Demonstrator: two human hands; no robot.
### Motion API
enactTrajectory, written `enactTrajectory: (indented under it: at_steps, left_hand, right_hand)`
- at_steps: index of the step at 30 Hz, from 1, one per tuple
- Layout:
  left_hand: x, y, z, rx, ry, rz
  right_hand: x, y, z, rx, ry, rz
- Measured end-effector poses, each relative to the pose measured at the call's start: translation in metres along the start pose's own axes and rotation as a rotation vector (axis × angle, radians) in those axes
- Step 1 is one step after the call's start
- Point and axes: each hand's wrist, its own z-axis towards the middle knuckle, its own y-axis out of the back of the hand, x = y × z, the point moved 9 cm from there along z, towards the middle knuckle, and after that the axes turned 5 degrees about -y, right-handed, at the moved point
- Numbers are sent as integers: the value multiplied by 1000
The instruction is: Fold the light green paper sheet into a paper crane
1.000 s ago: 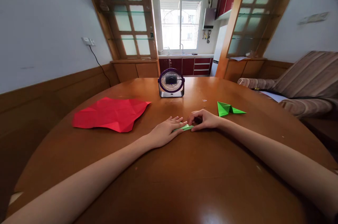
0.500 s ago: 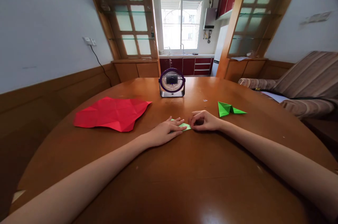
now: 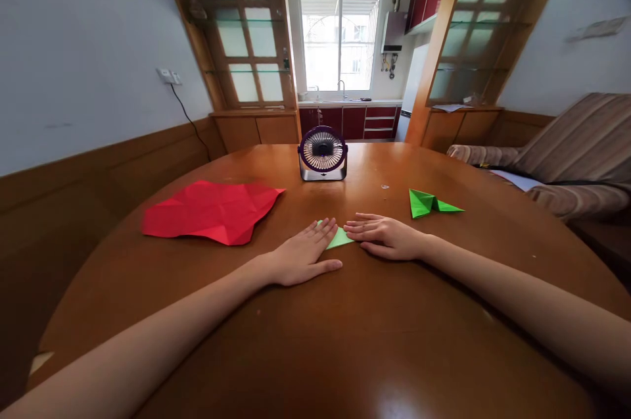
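A small folded piece of light green paper (image 3: 339, 239) lies flat on the brown table (image 3: 315, 340), partly covered by my hands. Across its left part rests my left hand (image 3: 305, 253), flat, with the thumb stretched out to the side over the table. The fingertips of my right hand (image 3: 384, 236) touch the paper's right end; those fingers are straight and close together, palm down. Beyond my right hand stands a brighter green folded paper shape (image 3: 422, 204) with two pointed parts.
A large creased red paper sheet (image 3: 214, 212) is spread out on the left. At the table's far side stands a small purple fan (image 3: 323, 150). A striped armchair (image 3: 576, 143) is at the right, beyond the table's curved edge.
My right hand has gone from a pinch at the paper's right end to lying flat. My left hand has spread its thumb away, and more of the light green paper shows.
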Motion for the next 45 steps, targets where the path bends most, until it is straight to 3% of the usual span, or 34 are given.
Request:
enactTrajectory:
  at_steps: [10, 14, 22, 33, 40, 45]
  left_hand:
    - [25, 2, -28, 5, 207, 14]
    - [25, 3, -30, -41, 153, 50]
    - [3, 6, -35, -82, -65, 5]
    - [6, 8, -31, -64, 88, 66]
    - [24, 6, -31, -180, 299, 116]
    - [3, 24, -29, -388, 211, 273]
  right_hand:
    - [1, -3, -4, 52, 36, -79]
    - [2, -2, -4, 47, 40, -78]
    - [4, 5, -1, -15, 47, -34]
    - [12, 2, -1, 6, 36, -77]
    - [19, 10, 1, -119, 59, -75]
    - [24, 16, 5, -262, -4, -85]
